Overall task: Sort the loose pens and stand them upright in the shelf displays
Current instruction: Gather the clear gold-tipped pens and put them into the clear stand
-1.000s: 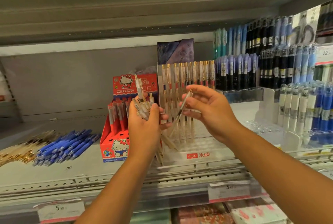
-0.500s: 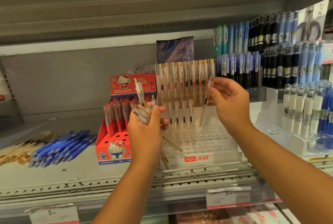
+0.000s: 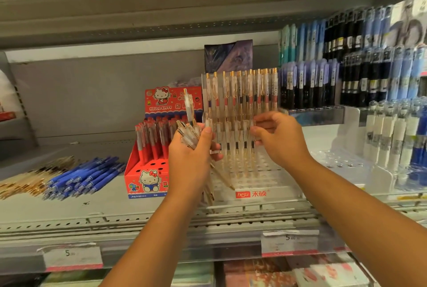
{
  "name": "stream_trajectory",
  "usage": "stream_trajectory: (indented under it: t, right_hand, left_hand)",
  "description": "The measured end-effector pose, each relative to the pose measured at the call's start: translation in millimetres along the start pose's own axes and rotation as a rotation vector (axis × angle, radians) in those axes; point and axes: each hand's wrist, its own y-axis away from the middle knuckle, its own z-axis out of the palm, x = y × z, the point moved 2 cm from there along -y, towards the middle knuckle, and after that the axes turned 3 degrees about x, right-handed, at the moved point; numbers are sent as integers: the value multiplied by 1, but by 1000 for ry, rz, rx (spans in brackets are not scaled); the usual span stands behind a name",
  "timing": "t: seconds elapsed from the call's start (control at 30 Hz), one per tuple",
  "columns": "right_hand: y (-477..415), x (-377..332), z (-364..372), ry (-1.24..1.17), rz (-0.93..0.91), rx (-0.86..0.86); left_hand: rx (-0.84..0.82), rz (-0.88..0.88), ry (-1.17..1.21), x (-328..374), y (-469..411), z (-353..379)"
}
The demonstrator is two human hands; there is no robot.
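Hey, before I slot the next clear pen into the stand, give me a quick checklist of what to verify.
1. Grip: the left hand holds the bundle of clear pens: ok.
2. Free hand: the right hand looks empty, fingers loosely curled: ok.
3. Room: the clear display has empty holes in its front rows: ok.
4. Match: the bundle looks like the standing pens, clear with gold ends: ok.
5. Standing pens upright: ok.
6. Rest sorted: the blue pens and gold pens lie in piles on the shelf: not ok.
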Motion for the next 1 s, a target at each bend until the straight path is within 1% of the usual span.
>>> stream_trajectory:
  t: [0.17, 0.33, 0.43, 0.5, 0.57, 0.63, 0.7, 0.77, 0.87, 1.0]
  right_hand:
    - [2, -2, 1, 92, -14, 32]
    - [7, -6, -2, 182, -61, 38]
    - [12, -15, -5, 242, -138, 138]
    - [18, -27, -5, 186, -244, 164]
    - [24, -37, 1, 91, -314, 55]
    - [32, -43, 11, 1, -285, -128]
    - [41, -45, 23, -51, -248, -250]
    - [45, -44, 29, -79, -243, -253]
    - [45, -43, 30, -124, -227, -186]
    - [45, -44, 28, -219, -181, -179]
  left_hand:
    - [-31, -32, 29, 0, -1, -2]
    - [-76, -36, 0, -2, -1, 1]
    - [-103, -27, -15, -2, 0, 1]
    - [-123, -13, -36, -3, 0, 3]
    - [-142, -2, -38, -2, 1, 4]
    - [-146, 9, -50, -2, 2, 5]
    - [-141, 39, -98, -2, 1, 4]
    - [-141, 51, -115, -1, 1, 3]
    - [-158, 47, -95, 1, 3, 5]
    - [-180, 64, -73, 2, 4, 7]
